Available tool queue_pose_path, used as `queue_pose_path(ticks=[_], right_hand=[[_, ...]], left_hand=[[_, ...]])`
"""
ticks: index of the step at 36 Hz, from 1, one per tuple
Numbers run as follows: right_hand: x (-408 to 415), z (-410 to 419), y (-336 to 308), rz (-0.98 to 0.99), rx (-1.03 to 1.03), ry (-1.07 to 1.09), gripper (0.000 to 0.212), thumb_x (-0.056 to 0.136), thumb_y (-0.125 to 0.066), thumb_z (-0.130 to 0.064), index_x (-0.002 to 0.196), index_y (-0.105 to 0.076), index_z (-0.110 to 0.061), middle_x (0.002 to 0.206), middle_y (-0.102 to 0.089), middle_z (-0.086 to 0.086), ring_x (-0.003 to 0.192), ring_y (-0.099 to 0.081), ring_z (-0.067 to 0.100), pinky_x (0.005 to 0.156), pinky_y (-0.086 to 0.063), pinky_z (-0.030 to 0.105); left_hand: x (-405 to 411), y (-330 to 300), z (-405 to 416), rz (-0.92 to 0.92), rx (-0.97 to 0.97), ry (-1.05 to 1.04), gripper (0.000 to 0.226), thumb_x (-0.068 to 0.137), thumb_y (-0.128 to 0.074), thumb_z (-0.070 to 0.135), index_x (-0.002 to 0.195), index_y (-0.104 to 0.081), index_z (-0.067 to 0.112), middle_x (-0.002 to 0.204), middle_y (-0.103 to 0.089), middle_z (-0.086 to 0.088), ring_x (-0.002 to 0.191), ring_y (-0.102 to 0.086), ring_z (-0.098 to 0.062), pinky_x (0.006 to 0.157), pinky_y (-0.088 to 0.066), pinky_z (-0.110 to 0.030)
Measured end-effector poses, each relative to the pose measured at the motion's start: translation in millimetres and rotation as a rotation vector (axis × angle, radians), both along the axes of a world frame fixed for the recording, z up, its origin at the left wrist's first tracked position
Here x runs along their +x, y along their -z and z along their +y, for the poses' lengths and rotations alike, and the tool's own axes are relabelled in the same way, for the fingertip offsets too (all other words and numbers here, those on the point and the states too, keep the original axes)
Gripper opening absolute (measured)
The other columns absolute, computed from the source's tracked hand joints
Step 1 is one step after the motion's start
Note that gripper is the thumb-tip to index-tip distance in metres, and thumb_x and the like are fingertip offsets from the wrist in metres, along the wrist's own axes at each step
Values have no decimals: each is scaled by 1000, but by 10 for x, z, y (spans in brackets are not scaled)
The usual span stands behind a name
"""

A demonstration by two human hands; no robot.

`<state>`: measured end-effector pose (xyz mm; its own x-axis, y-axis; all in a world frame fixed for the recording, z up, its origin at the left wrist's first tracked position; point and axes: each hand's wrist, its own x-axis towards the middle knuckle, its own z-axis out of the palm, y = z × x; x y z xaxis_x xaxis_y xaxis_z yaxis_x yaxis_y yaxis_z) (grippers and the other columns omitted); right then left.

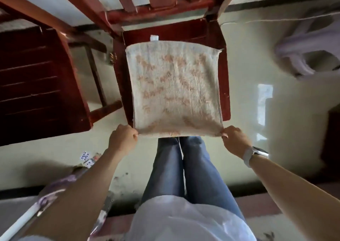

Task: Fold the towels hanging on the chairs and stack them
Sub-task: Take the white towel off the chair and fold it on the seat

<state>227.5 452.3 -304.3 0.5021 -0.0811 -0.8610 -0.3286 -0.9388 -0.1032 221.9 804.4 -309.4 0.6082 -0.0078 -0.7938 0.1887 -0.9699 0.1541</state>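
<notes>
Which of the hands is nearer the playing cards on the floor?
Left. The left hand pinches the towel's near left corner, above the playing cards; the right hand pinches the opposite corner, far across.

A pale towel (174,88) lies spread over the red chair (223,86) seat, its near corners pinched by the left hand (123,137) and right hand (234,141).

Soft daylight, floor (287,101) glare, warped edges
</notes>
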Motion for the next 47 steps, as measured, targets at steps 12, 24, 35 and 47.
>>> queue_pose_path(ticks=[12,24,35,47], right_hand=[[894,252,320,-228,54,64,31,92,-38,-11,114,-60,-13,119,-59,14,102,-59,30,83,-47,33],[2130,520,714,-555,-2,-42,41,93,-39,-16,134,-40,-16,136,-38,13,121,-36,33,97,-36,46],[2202,424,786,-553,-38,-27,20,91,-44,-16,107,-55,-14,115,-50,13,109,-44,31,90,-33,40],[2063,428,540,-659,286,172,11,91,-45,-9,92,-56,-8,84,-56,2,75,-54,14,68,-42,25]], left_hand=[[909,342,-115,-336,-72,-134,27,90,-47,9,114,-59,4,114,-56,-18,106,-52,-34,88,-46,-44],[2014,779,-73,-492,-23,-5,47,95,-37,10,141,-29,4,142,-33,-17,131,-26,-35,103,-30,-49],[2177,783,-109,-577,-38,-13,15,88,-55,11,100,-60,4,108,-50,-19,106,-45,-36,89,-37,-41],[2022,616,-67,-700,-161,-31,16,89,-50,15,89,-64,8,85,-64,-8,84,-55,-31,77,-42,-41]])
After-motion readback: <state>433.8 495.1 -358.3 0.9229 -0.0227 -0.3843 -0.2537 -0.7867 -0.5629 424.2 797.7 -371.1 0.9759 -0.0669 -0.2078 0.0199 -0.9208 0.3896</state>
